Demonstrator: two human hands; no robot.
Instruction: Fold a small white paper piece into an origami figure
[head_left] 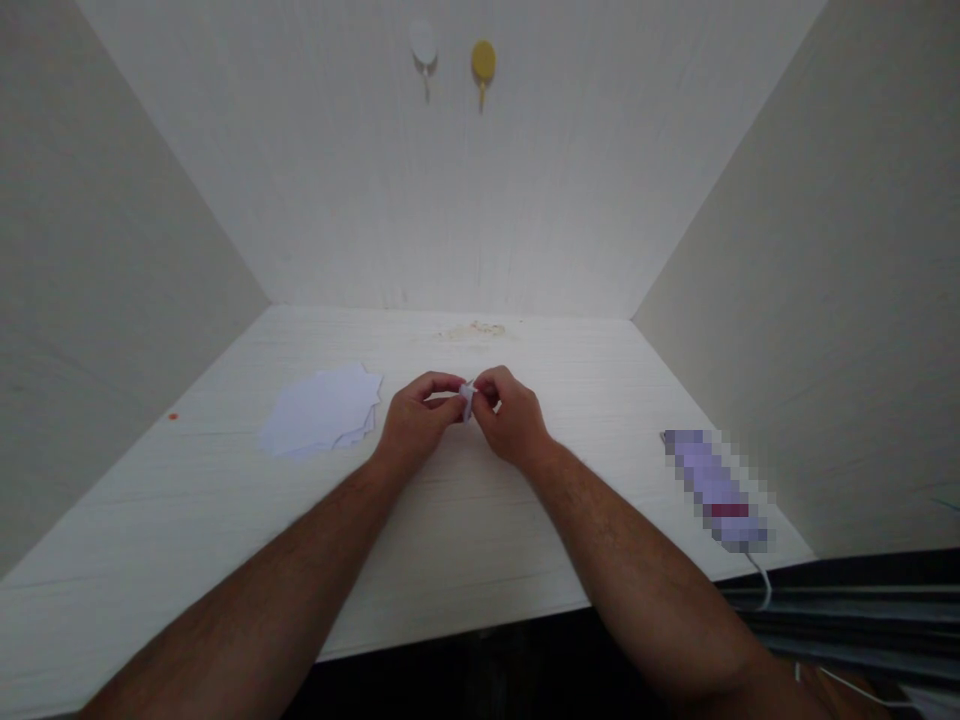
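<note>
While your left hand (pixel 421 412) pinches the small paper (pixel 466 403), apparently folded, at twelve o'clock, your right hand (pixel 516 412), fingertips nearly together, grips its three o'clock edge. Paper stack (pixel 322 412) at nine. Uneven pulling could tear it.

Bare left hand (pixel 420 418) and right hand (pixel 516 418), tapered bare forearms (pixel 292 575)

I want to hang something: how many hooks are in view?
2: a white hook high on the back wall, and a yellow hook just to its right. Any above the frame would be hidden.
</note>
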